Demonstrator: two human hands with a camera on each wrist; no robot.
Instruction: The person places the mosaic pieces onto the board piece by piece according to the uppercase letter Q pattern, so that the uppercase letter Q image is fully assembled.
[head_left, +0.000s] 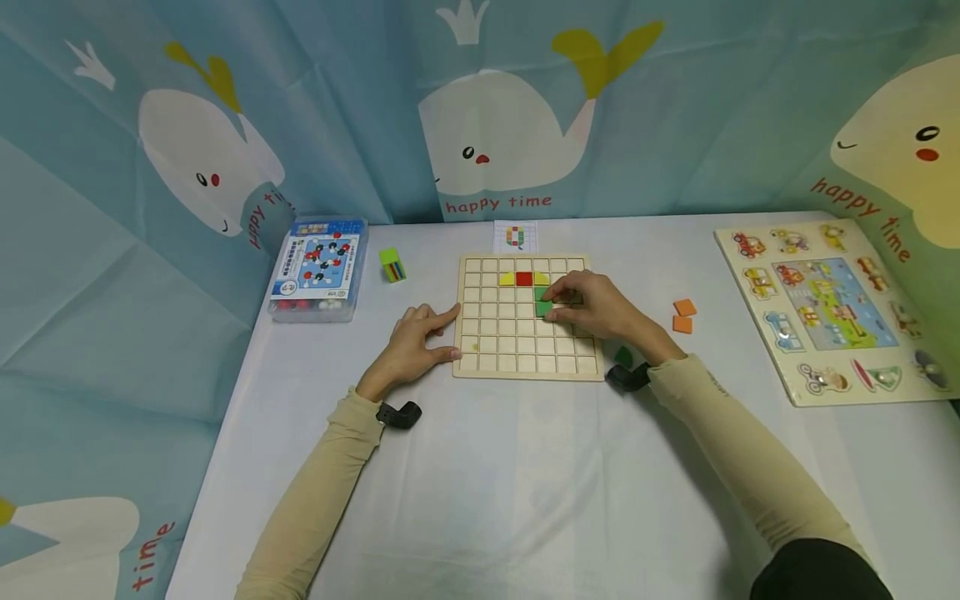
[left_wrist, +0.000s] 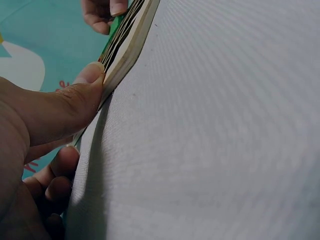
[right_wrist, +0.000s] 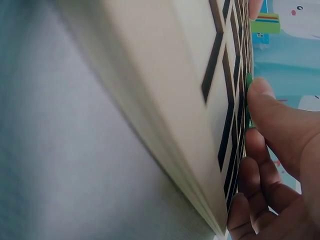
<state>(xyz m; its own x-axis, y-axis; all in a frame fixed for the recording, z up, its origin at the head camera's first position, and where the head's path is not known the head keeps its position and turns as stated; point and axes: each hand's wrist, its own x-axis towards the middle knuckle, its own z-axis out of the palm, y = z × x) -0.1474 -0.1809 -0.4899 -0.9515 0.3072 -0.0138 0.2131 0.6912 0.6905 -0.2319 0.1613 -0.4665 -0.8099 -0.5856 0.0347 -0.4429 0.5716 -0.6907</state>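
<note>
A wooden grid board [head_left: 495, 364] lies flat on the table. In its upper rows are a red square tile [head_left: 524, 279], a yellow tile [head_left: 507, 279] on the left and another yellow tile [head_left: 541, 279] on the right. Below the right one sit two green tiles, the lower green tile [head_left: 543, 309] plainly visible. My right hand [head_left: 592, 302] pinches at the green tiles with thumb and forefinger, partly covering them. My left hand [head_left: 412, 342] presses thumb and forefinger, spread apart, against the board's left edge; its other fingers curl loosely beneath.
A pattern card [head_left: 515, 237] lies behind the board. Two orange tiles [head_left: 683, 316] and a dark green piece [head_left: 624, 357] are to the right. A picture puzzle board [head_left: 806, 375] stands farther right. Left are a boxed set [head_left: 315, 271] and a small coloured block [head_left: 392, 265].
</note>
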